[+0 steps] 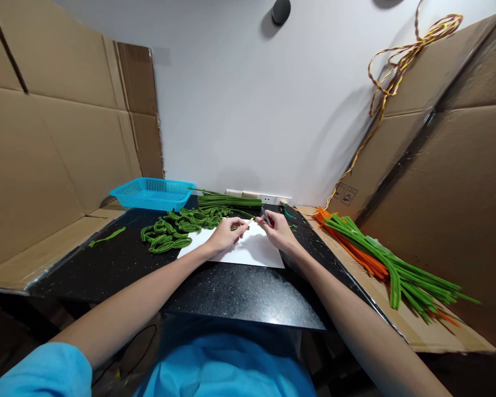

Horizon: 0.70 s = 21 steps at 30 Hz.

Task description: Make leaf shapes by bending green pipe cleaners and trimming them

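Observation:
Over a white sheet of paper, my two hands are close together. My left hand is closed in a pinch, with a thin pale orange tip at its fingers; whether that is a held piece or a fingertip is unclear. My right hand is wrapped round a small red-handled tool with dark grey jaws, its kind partly hidden. Left of the paper lie several bent, looped green pipe cleaners. Behind the hands is a bundle of straight green pipe cleaners.
A blue perforated basket stands at the back left. Green pipe cleaners and orange ones lie on cardboard at the right. Cardboard walls flank the black table. Power sockets and a twisted yellow cord are behind.

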Available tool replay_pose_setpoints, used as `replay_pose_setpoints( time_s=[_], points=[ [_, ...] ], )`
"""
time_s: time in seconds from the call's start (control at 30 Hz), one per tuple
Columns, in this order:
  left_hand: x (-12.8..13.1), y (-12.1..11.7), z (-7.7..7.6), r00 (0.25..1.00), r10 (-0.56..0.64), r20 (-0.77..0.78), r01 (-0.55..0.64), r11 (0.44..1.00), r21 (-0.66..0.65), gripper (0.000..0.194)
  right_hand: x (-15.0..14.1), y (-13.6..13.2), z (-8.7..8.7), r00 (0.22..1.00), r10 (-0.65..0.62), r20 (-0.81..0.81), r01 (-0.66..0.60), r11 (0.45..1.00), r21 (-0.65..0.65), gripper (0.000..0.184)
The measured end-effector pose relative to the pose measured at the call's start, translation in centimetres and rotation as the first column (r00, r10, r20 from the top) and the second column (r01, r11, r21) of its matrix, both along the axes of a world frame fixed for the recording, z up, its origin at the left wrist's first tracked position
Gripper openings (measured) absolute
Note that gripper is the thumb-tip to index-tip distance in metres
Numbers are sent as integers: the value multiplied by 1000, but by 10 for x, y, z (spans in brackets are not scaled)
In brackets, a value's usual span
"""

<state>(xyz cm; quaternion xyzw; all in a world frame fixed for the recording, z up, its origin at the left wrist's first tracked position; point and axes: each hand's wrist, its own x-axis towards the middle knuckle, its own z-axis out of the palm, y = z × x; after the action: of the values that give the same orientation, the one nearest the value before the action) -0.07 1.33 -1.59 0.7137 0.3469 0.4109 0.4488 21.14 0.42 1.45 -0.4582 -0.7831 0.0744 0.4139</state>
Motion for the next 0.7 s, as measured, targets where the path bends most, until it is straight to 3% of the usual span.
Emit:
replay_pose_setpoints(
  time_s=[0.1, 0.17, 0.27, 0.43, 0.53, 0.6, 0.7],
  points=[
    [0, -1, 0, 1000, 13, 16, -12, 1000, -23, 26, 1, 1, -1, 997, -44, 64, 45, 999, -9, 15],
    [0, 0, -1, 999, 31, 32, -30, 999, -35, 27, 1, 1, -2, 989, -96, 114, 98, 995, -16, 22],
    [0, 1, -1, 996, 62, 60, -59, 997, -44, 27, 3, 0, -4, 965, -186, 188, 194, 980, -30, 13],
    [0, 2, 0, 989, 106, 99, -101, 993, -56, 27, 6, -1, -4, 929, -269, 253, 288, 957, -44, 28],
    [0, 2, 1, 988, 113, 104, -106, 992, -66, 27, 7, -2, -1, 904, -335, 265, 357, 933, -40, 13],
    [0, 2, 2, 988, 108, 106, -101, 993, -68, 27, 7, -2, 1, 894, -356, 271, 379, 925, -34, 13],
    [1, 1, 4, 988, 99, 117, -93, 994, -58, 27, 7, -3, 2, 893, -351, 280, 371, 928, -19, 27]
  ],
)
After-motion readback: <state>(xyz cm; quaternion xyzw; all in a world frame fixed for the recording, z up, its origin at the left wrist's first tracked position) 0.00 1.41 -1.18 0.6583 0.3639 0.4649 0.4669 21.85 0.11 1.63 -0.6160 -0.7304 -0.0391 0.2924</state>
